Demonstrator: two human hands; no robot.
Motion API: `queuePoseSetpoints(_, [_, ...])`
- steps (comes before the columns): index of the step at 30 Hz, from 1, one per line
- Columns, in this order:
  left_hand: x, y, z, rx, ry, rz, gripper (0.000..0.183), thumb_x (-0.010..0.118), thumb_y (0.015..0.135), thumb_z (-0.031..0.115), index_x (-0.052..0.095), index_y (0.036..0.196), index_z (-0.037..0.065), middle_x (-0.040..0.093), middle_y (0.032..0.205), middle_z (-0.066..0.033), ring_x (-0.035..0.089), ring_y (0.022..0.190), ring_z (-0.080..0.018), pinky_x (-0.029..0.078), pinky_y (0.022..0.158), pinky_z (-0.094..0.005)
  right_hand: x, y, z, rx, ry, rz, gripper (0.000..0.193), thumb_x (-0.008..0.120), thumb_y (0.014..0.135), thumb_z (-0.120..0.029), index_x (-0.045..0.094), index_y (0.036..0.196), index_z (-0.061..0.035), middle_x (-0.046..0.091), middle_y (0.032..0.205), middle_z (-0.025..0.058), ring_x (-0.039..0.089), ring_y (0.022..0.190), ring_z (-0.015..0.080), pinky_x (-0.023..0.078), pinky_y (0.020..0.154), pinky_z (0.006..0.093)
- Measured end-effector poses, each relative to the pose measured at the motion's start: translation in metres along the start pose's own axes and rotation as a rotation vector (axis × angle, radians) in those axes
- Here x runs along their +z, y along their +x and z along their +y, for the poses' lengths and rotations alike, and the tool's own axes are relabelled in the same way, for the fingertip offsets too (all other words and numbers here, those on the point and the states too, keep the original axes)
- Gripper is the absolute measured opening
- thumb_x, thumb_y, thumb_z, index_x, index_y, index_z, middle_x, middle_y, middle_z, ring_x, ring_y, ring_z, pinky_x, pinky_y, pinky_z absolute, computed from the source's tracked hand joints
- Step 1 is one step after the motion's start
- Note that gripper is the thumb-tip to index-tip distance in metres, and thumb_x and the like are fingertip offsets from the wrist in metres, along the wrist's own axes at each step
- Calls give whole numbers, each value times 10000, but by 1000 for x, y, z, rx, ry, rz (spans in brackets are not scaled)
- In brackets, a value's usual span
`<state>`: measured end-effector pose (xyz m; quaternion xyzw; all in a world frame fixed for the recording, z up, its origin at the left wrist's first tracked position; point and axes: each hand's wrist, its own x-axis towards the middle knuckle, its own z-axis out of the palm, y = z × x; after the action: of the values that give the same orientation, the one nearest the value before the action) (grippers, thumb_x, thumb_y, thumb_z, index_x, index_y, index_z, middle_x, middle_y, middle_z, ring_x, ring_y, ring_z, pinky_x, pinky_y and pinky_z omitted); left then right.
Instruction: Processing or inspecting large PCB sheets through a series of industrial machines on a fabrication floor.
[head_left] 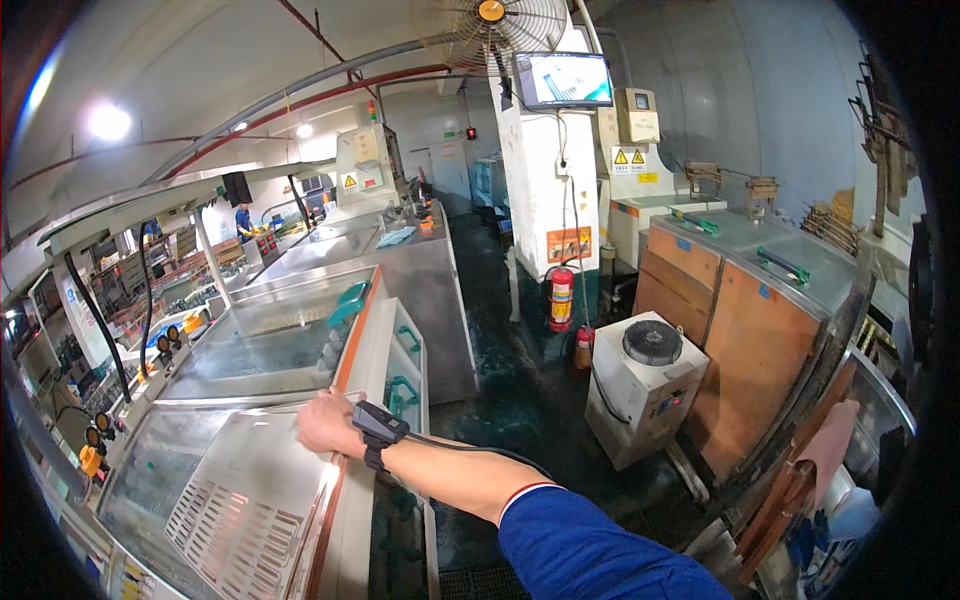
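Red-white trim [516, 496] edges the blue sleeve [595, 545] — black wrist device [380, 424], cabled.

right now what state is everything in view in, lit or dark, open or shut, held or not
Right hand: at the upper edge of the slotted panel, grip unclear
Left hand: out of view
Slotted panel: lying over the machine top
Glass lid: down
Screen: lit
Ceiling lamp: lit
Large fan: spinning or still, cannot tell
Fire extinguisher: upright
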<state>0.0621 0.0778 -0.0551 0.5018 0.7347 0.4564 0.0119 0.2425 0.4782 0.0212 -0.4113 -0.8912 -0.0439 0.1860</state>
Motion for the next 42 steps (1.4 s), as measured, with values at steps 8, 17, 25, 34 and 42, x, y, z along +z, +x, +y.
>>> queuePoseSetpoints(8, [-6, 17, -55, -652, -1196, -10, 513, 480, 1021, 376, 464, 1366, -3, 552, 1315, -248, 533, 1202, -417, 440, 1036, -525, -13, 7, -7, 66, 15, 43, 349, 568, 811, -345, 767, 862, -63, 732, 858, 171, 706, 872, 354, 504, 817, 490])
queuePoseSetpoints(17, [-40, 30, 12, -657, -1230, 228, 196, 502, 937, 51, 584, 1101, -20, 670, 961, -119, 640, 715, -183, 532, 582, -242, -24, 15, 25, 273, 120, -167, 571, 577, 860, -520, 703, 1138, -38, 692, 1141, 208, 662, 1075, 362, 528, 906, 455])
queuePoseSetpoints(25, [-77, -11, -3, -563, -1385, 236, 325, 492, 899, -1, 554, 1201, -104, 695, 970, -190, 703, 734, -251, 591, 537, -299, -33, 12, 19, 255, 50, -233, 686, 527, 889, -595, 645, 1225, -9, 656, 1222, 226, 620, 1145, 393, 492, 955, 475])
queuePoseSetpoints(34, [-73, -31, -23, -701, -1381, 253, 329, 504, 934, 41, 559, 1242, -62, 690, 1034, -146, 700, 839, -239, 608, 651, -359, -33, 9, 10, 257, 0, -226, 624, 514, 878, -570, 671, 1200, -59, 661, 1211, 217, 611, 1152, 397, 474, 974, 464])
queuePoseSetpoints(42, [-61, -64, -58, -441, -1407, 330, 387, 504, 1039, 285, 533, 1302, 1, 656, 1189, -110, 640, 1050, -189, 538, 800, -332, -28, 13, 9, 165, 62, -223, 580, 530, 873, -508, 658, 1231, -70, 647, 1233, 217, 597, 1176, 388, 460, 997, 441])
